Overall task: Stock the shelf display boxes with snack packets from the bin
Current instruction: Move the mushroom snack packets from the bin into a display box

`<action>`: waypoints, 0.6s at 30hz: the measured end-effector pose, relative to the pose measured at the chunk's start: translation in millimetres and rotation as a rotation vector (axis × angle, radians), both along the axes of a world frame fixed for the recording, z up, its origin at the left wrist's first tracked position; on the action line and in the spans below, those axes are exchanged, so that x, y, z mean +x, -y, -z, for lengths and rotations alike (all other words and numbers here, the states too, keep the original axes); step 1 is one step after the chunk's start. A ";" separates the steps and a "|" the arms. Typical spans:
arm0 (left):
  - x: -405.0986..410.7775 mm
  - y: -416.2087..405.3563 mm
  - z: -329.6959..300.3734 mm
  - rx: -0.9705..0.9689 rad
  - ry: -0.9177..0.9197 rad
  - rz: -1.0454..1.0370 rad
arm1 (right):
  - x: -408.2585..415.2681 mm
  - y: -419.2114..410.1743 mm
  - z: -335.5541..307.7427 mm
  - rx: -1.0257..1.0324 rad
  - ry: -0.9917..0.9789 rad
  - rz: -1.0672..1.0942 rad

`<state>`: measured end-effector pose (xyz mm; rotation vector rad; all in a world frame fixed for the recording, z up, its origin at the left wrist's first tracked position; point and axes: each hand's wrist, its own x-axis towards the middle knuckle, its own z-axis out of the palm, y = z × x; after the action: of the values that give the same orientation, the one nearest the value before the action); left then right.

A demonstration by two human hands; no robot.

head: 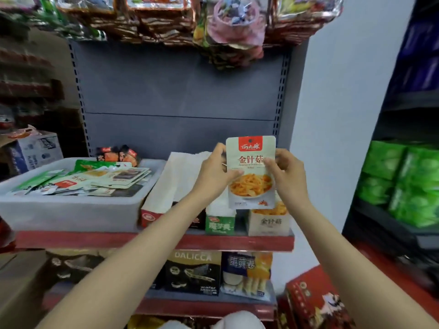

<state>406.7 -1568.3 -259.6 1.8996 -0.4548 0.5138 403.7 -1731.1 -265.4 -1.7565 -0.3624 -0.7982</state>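
A pale snack packet with a red label and a picture of orange mushroom strips stands upright in front of me. My left hand grips its left edge and my right hand grips its right edge. It hangs just above the cream display box at the right end of the shelf, whose front carries the same characters. A green display box and a red-fronted display box stand to the left of it. At the shelf's left, the white bin holds several loose packets.
A red shelf edge runs under the boxes, with a grey back panel behind. Hanging snack bags crowd the top. Wafer and egg-roll boxes fill the lower shelf. Green packets fill a dark rack at right.
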 end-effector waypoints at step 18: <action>26.4 51.5 27.5 0.415 0.114 -0.059 | 18.2 61.8 34.9 -0.323 -0.142 0.120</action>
<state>433.0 -1619.8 -287.1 2.2939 -0.6189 0.6038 421.9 -1792.9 -300.2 -2.1411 -0.3048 -0.7238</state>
